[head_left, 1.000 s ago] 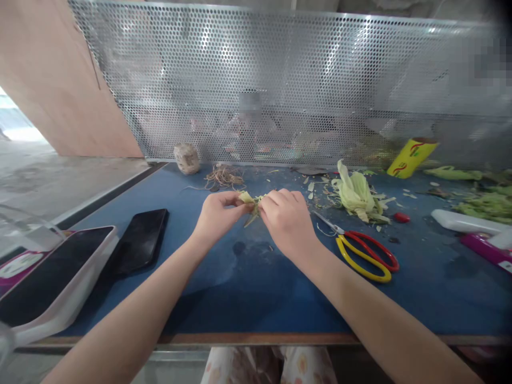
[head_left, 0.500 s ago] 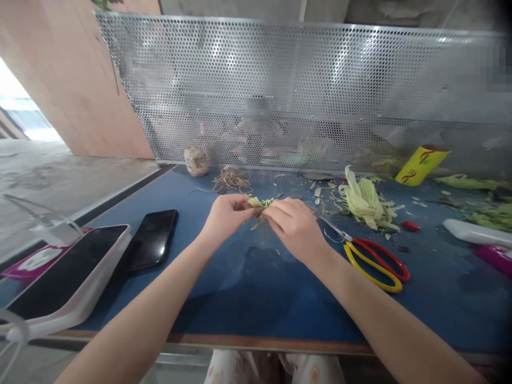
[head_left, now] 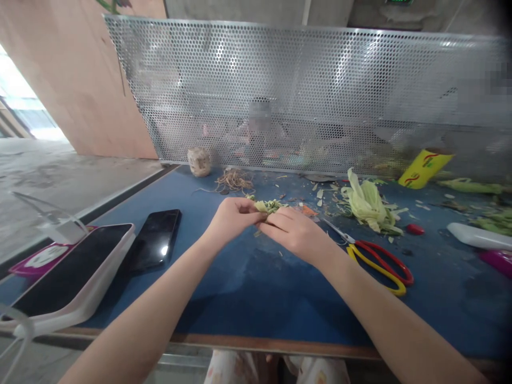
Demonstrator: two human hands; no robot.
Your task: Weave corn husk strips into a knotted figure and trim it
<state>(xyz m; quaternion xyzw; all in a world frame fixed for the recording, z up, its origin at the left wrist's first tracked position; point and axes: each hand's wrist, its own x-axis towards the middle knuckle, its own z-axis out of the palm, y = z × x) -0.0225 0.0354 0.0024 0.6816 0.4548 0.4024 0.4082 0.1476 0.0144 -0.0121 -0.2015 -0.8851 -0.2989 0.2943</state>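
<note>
Over the middle of the blue table, my left hand (head_left: 232, 221) pinches a small pale-green piece of leaf (head_left: 261, 207) between thumb and fingers. My right hand (head_left: 295, 230) meets it there, its fingers closed on the same leaf and partly covering it. Shredded green bits (head_left: 276, 205) lie just behind the fingertips. An orange scrap (head_left: 309, 210) is beside my right knuckles. To the right, scissors (head_left: 382, 264) with one red and one yellow handle lie on the table, close to my right forearm. Behind them stands a loose clump of pale cabbage leaves (head_left: 367, 205).
A black phone (head_left: 155, 240) and a larger white-cased device (head_left: 76, 272) with cables lie left. Dry roots (head_left: 234, 180) and a pale block (head_left: 199, 161) sit at the back, before a perforated metal screen (head_left: 280, 69). A yellow tube (head_left: 424, 169) and white-purple tool (head_left: 478, 234) are right.
My view has shifted slightly, so the whole table appears a little further right. My right fingers have curled further over the leaf, and both hands stay together.
</note>
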